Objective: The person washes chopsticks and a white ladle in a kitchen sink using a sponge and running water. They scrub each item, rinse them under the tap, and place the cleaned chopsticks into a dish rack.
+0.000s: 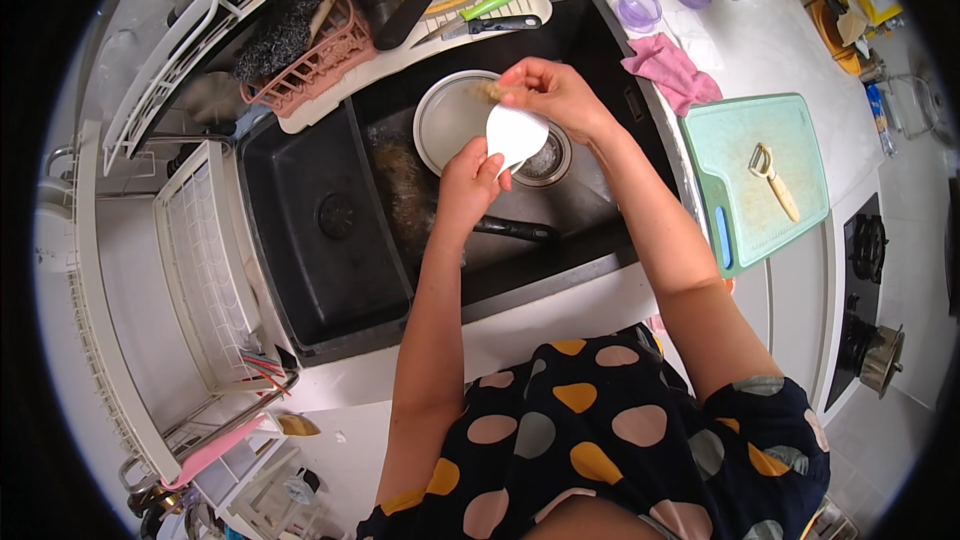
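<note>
My left hand [471,184] grips the handle end of a white rice paddle [517,133] over the sink. At the paddle's far edge my right hand [559,94] pinches a small tan, blurred scrap [487,91]; I cannot tell what it is. Below both hands, a round pale-rimmed vessel [442,109] holds cloudy liquid in the right basin of the black double sink [495,307]. A metal drain strainer [551,161] shows partly beside it. Near my left wrist lies a black handle [517,229], its other end hidden by my arm.
Behind the sink are a green-handled knife [491,4], a black-handled peeler or knife [502,24] and a pink basket [330,64]. To the right, a pink cloth [671,75] lies by a green cutting board [795,127] bearing a peeler [776,184]. A white dish rack [206,255] stands left.
</note>
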Demonstrator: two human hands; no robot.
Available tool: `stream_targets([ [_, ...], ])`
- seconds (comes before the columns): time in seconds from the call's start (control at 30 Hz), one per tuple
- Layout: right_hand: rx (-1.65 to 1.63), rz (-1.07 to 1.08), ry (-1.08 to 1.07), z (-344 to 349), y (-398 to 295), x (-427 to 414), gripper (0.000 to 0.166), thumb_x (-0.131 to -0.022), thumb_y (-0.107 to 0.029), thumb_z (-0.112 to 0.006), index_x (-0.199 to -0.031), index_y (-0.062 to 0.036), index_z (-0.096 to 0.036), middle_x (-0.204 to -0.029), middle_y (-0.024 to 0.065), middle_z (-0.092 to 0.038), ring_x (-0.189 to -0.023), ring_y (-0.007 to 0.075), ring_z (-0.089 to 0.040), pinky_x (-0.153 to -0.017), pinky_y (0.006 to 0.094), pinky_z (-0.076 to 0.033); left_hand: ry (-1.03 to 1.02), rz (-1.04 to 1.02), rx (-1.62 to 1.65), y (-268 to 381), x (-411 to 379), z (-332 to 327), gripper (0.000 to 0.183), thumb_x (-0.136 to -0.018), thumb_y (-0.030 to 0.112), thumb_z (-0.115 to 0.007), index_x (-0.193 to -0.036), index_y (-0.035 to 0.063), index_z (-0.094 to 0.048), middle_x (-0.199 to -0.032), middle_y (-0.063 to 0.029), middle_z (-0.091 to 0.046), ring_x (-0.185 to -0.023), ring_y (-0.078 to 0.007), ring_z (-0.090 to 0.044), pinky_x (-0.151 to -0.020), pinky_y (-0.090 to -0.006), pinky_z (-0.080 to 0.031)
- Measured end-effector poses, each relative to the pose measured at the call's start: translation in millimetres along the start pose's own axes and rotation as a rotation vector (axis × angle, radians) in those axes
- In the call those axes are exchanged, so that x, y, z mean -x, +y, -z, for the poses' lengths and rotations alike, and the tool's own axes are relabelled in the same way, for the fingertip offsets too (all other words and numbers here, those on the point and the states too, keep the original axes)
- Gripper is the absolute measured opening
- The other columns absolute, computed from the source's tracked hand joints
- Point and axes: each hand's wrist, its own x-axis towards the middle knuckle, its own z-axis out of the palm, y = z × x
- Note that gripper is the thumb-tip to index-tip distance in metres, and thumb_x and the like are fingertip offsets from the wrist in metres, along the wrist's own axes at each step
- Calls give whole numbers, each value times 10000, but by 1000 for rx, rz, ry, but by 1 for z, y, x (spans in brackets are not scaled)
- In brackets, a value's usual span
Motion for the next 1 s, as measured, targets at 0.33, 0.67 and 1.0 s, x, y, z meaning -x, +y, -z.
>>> stream_targets([
  [0.33, 5, -79, -183, 10, 10, -4, 121, -730, 12, -649, -845, 7, -609, -812, 40, -610, -719, 83, -570, -664, 201, -466, -13, -40, -203, -3, -2, 12, 112, -850, 42, -454, -918, -4, -530, -604, -15, -522, -462, -29, -355, -427, -174, -280],
  [0.67, -287, -168, 285, -27, 41, -21, 96, -682, 71, -643, -761, 23, -618, -713, 87, -621, -625, 131, -594, -596, 233, -489, 145, -10, -120, -23, -3, 11, 100, -859, 66, -479, -885, -3, -547, -594, -9, -520, -467, -28, -371, -418, -180, -275],
  [1.0, -175, -104, 624, -32, 66, -38, 79, -716, 64, -609, -766, 4, -621, -684, 43, -604, -588, 90, -540, -543, 210, -444, 288, -88, -261, -33, 12, -10, 90, -850, 61, -493, -770, 21, -501, -551, -24, -512, -432, -51, -375, -398, -210, -284],
])
